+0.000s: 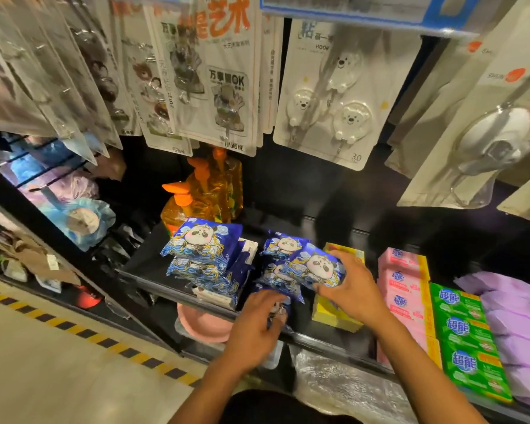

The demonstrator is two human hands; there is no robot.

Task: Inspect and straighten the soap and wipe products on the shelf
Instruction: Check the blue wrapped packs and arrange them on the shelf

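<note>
Blue wipe packs printed with a panda lie on a black shelf (153, 261). One stack of packs (201, 255) sits at the left. A second pile (283, 264) lies in the middle. My right hand (346, 286) grips the top pack (314, 267) of that pile from the right side. My left hand (257, 325) holds a lower pack (277, 310) at the shelf's front edge, fingers curled on it. Yellow soap boxes (337, 313) lie partly under my right hand. Pink soap bars (403, 286), green soap bars (465, 335) and purple packs (514, 319) stand in rows to the right.
Orange pump bottles (208, 191) stand behind the left wipe stack. Carded hooks (328, 96) hang from pegs above the shelf, low over the products. A pink basin (199, 325) sits on the shelf below. A yellow-black striped line (74, 328) crosses the floor at the left.
</note>
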